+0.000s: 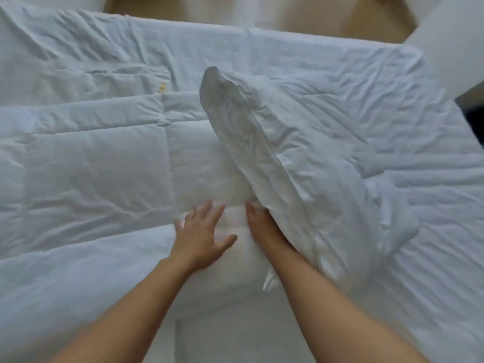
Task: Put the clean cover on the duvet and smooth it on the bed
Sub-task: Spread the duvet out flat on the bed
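Duvet [91, 166] spreads white and rumpled, cover [275, 166] bunched beside (tan floor [372, 24] beyond).

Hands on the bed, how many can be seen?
2. The left hand lies flat on the duvet; the right hand is beside it, fingers hidden under the raised cover.

Head view, steeply down, close over bed [432, 231].

A white pillow [453, 40] is noted in the upper right corner. A tan surface [309, 19], blurred, is seen along the top. A dark patch [475, 121] is recorded at the right edge and cannot be identified.
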The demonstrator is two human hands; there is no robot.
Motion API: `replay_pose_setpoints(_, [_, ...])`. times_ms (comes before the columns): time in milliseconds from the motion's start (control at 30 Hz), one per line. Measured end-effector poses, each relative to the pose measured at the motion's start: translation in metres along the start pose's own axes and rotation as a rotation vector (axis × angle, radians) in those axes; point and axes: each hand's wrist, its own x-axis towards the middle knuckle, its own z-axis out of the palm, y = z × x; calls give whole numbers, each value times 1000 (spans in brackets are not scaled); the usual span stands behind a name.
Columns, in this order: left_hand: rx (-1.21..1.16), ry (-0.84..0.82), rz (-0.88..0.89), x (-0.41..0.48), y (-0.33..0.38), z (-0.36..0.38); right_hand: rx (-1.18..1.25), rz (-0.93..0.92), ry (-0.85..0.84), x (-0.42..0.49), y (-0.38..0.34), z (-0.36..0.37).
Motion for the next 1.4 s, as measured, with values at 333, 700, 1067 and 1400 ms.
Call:
replay_pose_setpoints(333, [-236, 105, 298, 133, 338, 15, -71, 261, 247, 114, 254, -233])
replay_pose_setpoints(700, [271, -125, 37, 243, 389, 61, -333, 346, -12, 217, 389, -278])
replay_pose_setpoints(1067, [519, -135, 183, 196, 497, 175, -246, 380, 550, 269, 504, -330])
replay_pose_setpoints(1400, [474, 235, 264, 229, 511, 239, 1255, 895, 632, 284, 586, -359])
